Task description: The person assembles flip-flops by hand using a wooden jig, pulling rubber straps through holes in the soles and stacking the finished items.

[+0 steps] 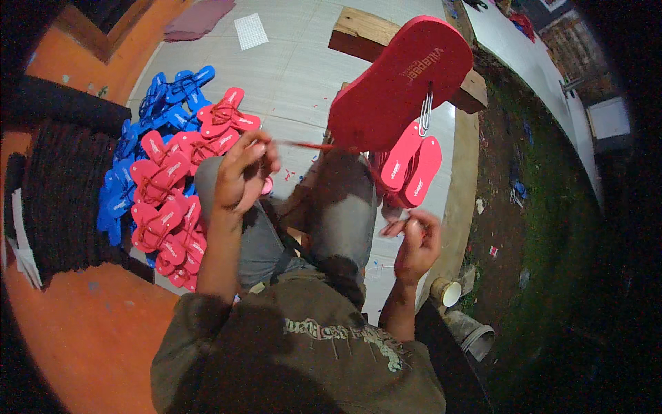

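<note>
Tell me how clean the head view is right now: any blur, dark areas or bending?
Head view: the left hand and right hand are slightly motion-blurred; the red sandal sole up close is sharp enough. Black vignette fills the right side and corners. The floor-tile lines bow from fisheye distortion. Light is dim and uneven, with the lap in shadow.

The left hand [243,171] is raised in front of the chest, wrist bent, fingers curled tight into a closed pinch with the knuckles turned up. Its bare forearm rises steeply from the olive sleeve at the elbow. The right hand [416,238] sits lower and out to the right side, fingers likewise curled shut, thumb pressed against the forefinger. Its forearm climbs from the lower edge, elbow tucked near the body. Both hands are well apart.
</note>
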Action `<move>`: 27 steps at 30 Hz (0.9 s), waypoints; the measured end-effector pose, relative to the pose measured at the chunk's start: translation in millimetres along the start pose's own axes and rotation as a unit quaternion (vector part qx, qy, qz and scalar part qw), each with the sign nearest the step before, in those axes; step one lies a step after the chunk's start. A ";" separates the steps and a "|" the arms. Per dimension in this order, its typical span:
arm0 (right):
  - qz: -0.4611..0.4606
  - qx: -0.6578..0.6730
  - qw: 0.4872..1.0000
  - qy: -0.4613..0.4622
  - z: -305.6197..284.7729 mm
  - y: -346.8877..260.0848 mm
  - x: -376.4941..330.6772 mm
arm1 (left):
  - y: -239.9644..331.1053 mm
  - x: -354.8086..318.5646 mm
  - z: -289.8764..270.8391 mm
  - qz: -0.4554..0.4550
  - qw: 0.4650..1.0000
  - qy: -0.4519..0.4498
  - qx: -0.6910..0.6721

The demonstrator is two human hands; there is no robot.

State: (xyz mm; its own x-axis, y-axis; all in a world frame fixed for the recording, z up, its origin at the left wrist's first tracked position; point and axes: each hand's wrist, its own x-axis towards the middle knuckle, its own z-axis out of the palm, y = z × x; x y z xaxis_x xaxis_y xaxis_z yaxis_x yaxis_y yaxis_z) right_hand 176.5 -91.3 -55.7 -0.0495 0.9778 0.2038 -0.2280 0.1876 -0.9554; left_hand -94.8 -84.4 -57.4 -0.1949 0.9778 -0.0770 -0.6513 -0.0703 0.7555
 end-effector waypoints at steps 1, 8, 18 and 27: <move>-0.007 0.051 0.998 0.022 -0.8 3.2 10.4 | -3.2 9.4 22.6 0.008 0.998 0.031 -0.047; -0.103 0.093 0.985 0.105 5.3 7.1 51.2 | 0.2 95.8 57.5 0.163 0.986 0.013 0.043; -0.006 -0.028 0.992 0.120 46.1 -22.8 98.0 | 1.4 110.6 142.3 0.460 0.782 -0.032 0.420; -0.069 -0.053 0.996 0.001 44.7 -21.1 103.8 | 11.7 105.6 161.5 0.418 0.768 -0.066 0.480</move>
State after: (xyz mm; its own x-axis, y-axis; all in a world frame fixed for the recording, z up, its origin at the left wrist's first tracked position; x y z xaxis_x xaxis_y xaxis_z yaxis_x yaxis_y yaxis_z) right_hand 132.7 2.0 -4.8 -0.0233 0.9424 0.3336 -0.1282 0.3281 -0.9359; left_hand -4.5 49.9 48.4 -0.1333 0.6866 0.7147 0.5150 -0.5682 0.6418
